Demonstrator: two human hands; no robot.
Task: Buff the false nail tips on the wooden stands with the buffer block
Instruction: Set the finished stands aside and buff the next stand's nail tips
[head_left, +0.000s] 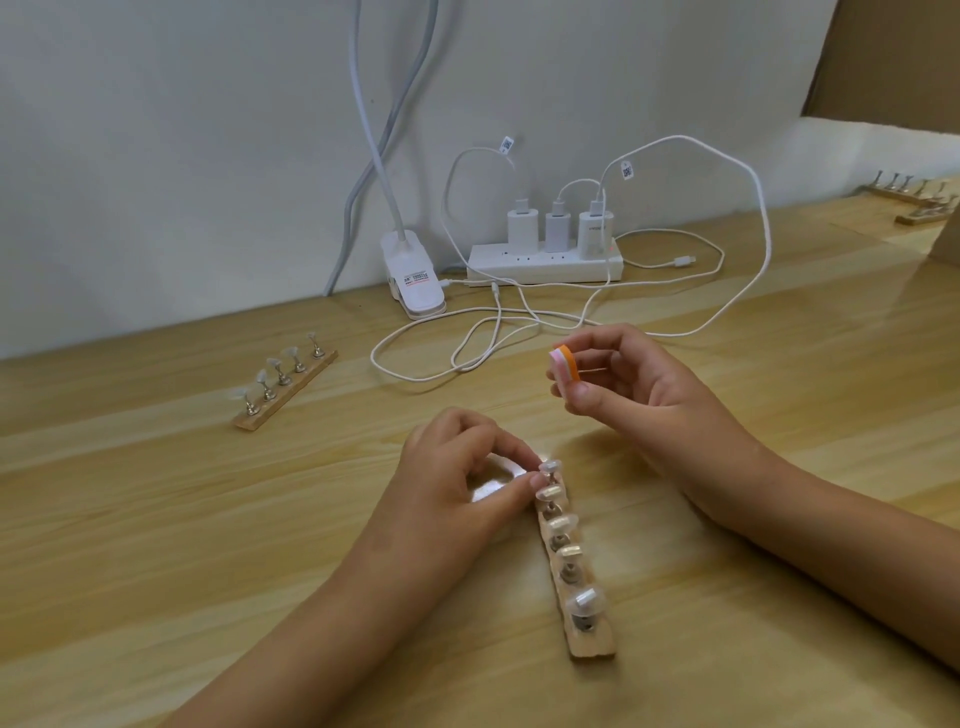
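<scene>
Pinching nail tip (550, 465), left hand (460, 480); buffer block (562, 365) in right hand (636, 382)

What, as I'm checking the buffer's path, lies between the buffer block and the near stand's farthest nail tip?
In the head view, only the right hand's thumb gripping the buffer block, then bare table.

The scene is recorded by 1 wide-angle camera worn on the head, directed forward and down across the wooden table (156, 545). The left hand (457, 488) and right hand (639, 384) are framed close, below the centre, with both forearms entering from the bottom and right edges. The near wooden stand (582, 587) is viewed steeply from above, at short range. The far stand (285, 389), the power strip (545, 265) and the wall (182, 130) are taken in farther off, in the upper half. The table's back edge is rendered as a slant rising rightward.
</scene>
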